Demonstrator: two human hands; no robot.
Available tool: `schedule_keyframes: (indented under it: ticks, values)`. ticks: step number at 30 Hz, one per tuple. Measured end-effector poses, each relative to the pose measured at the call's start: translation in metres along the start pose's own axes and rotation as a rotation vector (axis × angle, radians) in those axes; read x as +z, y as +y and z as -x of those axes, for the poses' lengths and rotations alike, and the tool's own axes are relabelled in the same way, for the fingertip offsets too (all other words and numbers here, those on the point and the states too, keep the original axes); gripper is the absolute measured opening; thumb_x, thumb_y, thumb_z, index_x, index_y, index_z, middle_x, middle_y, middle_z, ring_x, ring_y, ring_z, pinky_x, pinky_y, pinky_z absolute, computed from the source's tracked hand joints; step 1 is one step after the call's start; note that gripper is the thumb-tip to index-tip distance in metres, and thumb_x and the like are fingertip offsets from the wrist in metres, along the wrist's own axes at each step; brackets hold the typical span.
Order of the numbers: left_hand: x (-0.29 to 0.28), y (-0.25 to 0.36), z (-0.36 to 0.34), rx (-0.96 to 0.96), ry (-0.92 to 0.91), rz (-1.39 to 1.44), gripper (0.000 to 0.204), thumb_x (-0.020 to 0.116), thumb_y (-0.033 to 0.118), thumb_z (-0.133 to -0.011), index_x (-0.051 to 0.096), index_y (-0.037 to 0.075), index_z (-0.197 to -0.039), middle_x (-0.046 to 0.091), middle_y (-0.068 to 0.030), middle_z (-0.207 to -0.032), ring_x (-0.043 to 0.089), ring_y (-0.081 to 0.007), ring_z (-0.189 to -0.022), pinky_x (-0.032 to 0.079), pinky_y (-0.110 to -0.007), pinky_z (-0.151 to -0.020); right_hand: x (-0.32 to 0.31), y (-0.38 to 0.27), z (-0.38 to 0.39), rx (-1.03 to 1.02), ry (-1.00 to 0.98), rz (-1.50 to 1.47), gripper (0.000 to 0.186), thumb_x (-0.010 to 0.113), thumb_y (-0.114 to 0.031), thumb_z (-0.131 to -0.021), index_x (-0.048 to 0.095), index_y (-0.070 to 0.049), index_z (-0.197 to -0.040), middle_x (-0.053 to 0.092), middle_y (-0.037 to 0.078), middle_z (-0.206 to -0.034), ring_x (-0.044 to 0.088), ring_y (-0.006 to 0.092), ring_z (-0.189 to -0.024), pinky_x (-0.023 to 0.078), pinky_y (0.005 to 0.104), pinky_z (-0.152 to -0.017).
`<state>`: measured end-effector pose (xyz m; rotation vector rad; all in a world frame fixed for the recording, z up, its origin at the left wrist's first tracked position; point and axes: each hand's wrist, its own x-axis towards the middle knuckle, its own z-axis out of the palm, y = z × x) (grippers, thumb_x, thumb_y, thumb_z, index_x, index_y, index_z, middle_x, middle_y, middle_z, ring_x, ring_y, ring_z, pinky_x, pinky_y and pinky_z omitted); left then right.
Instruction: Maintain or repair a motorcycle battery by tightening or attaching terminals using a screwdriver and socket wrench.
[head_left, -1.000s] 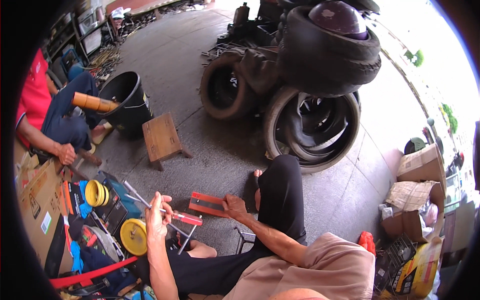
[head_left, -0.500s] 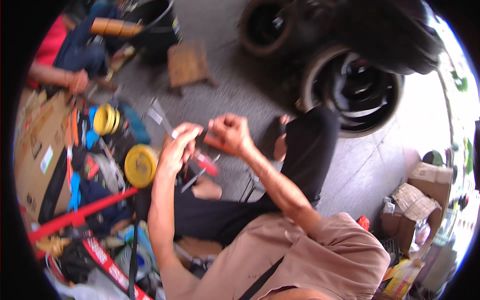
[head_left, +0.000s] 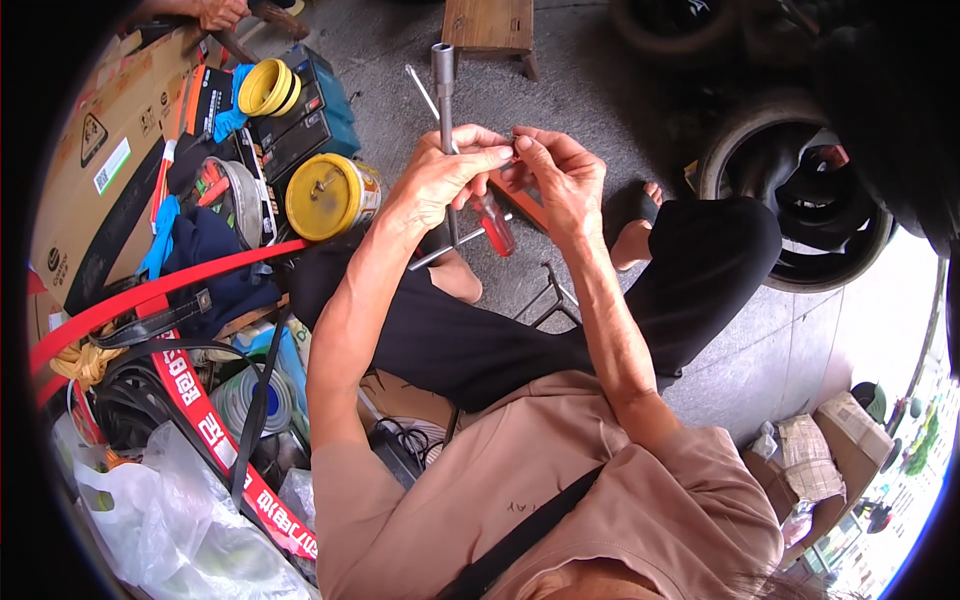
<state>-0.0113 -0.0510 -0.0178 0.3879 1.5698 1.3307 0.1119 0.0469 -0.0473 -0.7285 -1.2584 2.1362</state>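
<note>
My left hand [head_left: 445, 178] is closed around a T-handle socket wrench [head_left: 445, 95], its socket end up and its crossbar below the hand. A screwdriver with a clear red handle [head_left: 497, 230] is in the same hand, its thin shaft slanting up to the left. Fingers pinched, my right hand [head_left: 565, 175] meets the left thumb and fingertips. Something small and dark seems to be between the fingertips, too small to name. Both hands are above the grey floor, in front of my knees.
A yellow round tub [head_left: 325, 197] and a teal toolbox [head_left: 312, 110] stand at the left, near a large cardboard box [head_left: 110, 170]. A red strap [head_left: 165, 280] crosses there. Tyres [head_left: 800, 190] lie at the right, a wooden stool [head_left: 489, 25] ahead. Another person's hand [head_left: 222, 12] shows far left.
My hands, slightly apart before, now meet at the fingertips. The socket wrench has swung from leaning left to nearly upright. The whole view has shifted, so the surroundings sit differently.
</note>
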Motion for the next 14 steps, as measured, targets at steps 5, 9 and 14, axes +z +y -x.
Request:
schedule_keyframes:
  ticks: [5,9,14]
  values:
    - [0.0014,-0.0016,0.0007,0.055,0.036,-0.038,0.019,0.072,0.017,-0.087,0.068,0.002,-0.099,0.057,0.0016,-0.062,0.046,-0.001,-0.045,0.028,-0.015,-0.036,-0.002,-0.0019,0.0055,0.017,-0.028,0.08,0.02,0.064,-0.01,-0.093,0.066,0.005,-0.106,0.069,0.009,-0.082,0.066,0.0123,-0.065,0.054,0.0232,-0.054]
    - [-0.002,0.0,0.0012,0.083,0.02,-0.031,0.017,0.068,0.017,-0.089,0.069,0.003,-0.098,0.056,0.0021,-0.059,0.045,-0.0012,-0.044,0.029,-0.015,-0.037,-0.0035,0.0023,0.0059,-0.045,-0.035,0.173,0.018,0.065,-0.011,-0.092,0.068,0.002,-0.105,0.07,0.007,-0.081,0.065,0.0103,-0.065,0.052,0.0219,-0.054]
    - [-0.0037,-0.0029,0.0014,0.071,-0.038,-0.044,0.018,0.067,0.019,-0.09,0.069,0.003,-0.098,0.056,0.0016,-0.058,0.045,-0.0019,-0.043,0.029,-0.016,-0.037,-0.0031,0.0046,0.0097,-0.122,-0.015,0.308,0.018,0.067,-0.012,-0.091,0.07,-0.001,-0.104,0.07,0.005,-0.079,0.064,0.0089,-0.067,0.052,0.0223,-0.058]
